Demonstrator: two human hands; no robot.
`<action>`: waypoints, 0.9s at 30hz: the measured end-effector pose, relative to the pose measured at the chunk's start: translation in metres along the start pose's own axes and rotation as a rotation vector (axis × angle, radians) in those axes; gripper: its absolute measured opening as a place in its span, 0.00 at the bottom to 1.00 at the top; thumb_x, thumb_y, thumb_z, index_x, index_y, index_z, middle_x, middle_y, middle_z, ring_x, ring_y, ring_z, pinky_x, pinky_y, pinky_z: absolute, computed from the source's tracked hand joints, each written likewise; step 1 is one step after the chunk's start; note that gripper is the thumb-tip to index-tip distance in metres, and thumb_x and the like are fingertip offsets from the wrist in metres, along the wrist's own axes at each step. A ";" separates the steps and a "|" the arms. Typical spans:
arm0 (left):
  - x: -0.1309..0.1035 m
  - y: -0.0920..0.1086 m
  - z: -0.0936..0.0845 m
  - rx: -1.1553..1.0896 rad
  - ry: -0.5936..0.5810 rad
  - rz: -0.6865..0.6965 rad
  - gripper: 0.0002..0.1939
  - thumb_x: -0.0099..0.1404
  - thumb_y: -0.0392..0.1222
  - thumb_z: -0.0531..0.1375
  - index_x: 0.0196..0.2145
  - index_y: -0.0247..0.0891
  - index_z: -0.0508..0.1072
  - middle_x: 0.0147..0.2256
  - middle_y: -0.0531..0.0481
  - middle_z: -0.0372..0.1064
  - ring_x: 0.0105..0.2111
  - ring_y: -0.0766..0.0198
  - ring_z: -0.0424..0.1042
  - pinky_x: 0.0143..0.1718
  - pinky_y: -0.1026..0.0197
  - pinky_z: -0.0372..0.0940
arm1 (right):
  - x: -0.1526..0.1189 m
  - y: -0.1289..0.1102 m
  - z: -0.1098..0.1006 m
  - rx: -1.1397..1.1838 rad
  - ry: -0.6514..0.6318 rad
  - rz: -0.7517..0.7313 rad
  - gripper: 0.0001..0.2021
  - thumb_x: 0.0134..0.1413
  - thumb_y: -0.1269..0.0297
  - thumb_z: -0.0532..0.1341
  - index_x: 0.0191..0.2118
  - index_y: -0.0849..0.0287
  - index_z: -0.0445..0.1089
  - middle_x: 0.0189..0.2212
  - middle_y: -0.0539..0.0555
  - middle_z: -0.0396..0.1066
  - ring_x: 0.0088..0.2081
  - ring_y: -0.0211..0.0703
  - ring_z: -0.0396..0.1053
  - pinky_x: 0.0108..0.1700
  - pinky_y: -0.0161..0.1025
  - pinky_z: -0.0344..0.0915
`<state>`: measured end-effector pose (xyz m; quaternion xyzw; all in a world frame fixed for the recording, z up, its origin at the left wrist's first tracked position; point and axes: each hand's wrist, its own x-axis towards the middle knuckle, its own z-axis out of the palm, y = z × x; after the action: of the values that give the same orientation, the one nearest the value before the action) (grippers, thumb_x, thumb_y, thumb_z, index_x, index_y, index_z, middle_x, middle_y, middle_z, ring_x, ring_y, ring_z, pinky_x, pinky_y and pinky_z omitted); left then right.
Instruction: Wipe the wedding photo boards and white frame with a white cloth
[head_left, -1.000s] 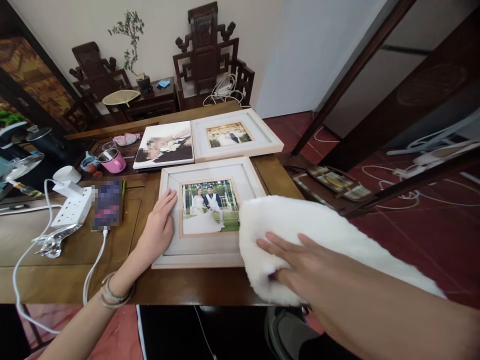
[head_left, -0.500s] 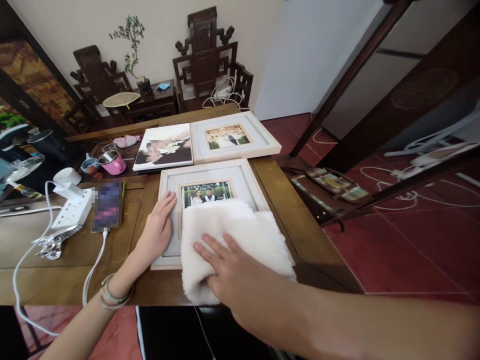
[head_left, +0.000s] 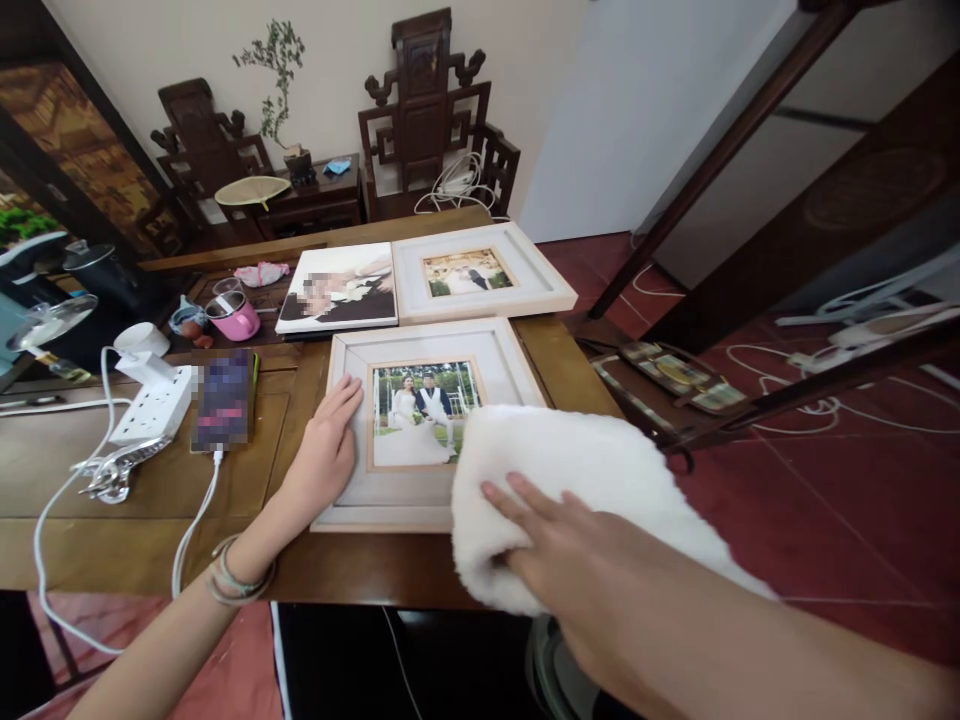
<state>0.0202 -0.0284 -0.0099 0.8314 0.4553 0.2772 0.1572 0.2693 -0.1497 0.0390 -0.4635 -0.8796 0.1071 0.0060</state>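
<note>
A light wooden picture frame (head_left: 354, 508) with a photo of a couple lies flat near the table's front edge. My left hand (head_left: 328, 440) rests along its left side, fingers stretched out on the border. At the frame's lower right corner, my right hand (head_left: 547, 540) holds a folded white fluffy cloth (head_left: 585, 450), fingers on top and thumb tucked into the fold. The cloth covers that corner and reaches past the table's right edge. Behind lie a second framed photo (head_left: 536, 285) and a white-edged photo panel (head_left: 352, 265), side by side.
On the left of the wooden table (head_left: 285, 390) are a phone (head_left: 223, 400) on a charging cable, a white power strip (head_left: 154, 405), a pink mug (head_left: 238, 322) and a dark kettle (head_left: 94, 275). Carved chairs (head_left: 424, 100) and a potted plant (head_left: 279, 90) stand beyond.
My right hand has moved right with the cloth, uncovering the couple's photo. My left hand stays on the frame's left side. The whole view has shifted slightly.
</note>
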 end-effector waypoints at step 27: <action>-0.003 0.020 -0.007 -0.415 0.151 -0.213 0.26 0.72 0.51 0.41 0.61 0.37 0.60 0.63 0.46 0.55 0.64 0.57 0.52 0.65 0.51 0.44 | 0.085 -0.048 -0.003 -0.162 0.074 -0.412 0.12 0.59 0.69 0.55 0.40 0.65 0.76 0.58 0.74 0.59 0.60 0.73 0.54 0.54 0.69 0.56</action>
<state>0.0279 -0.0416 0.0052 0.7057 0.4840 0.4078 0.3185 0.1819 -0.1062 0.0438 -0.2767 -0.9605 0.0154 0.0230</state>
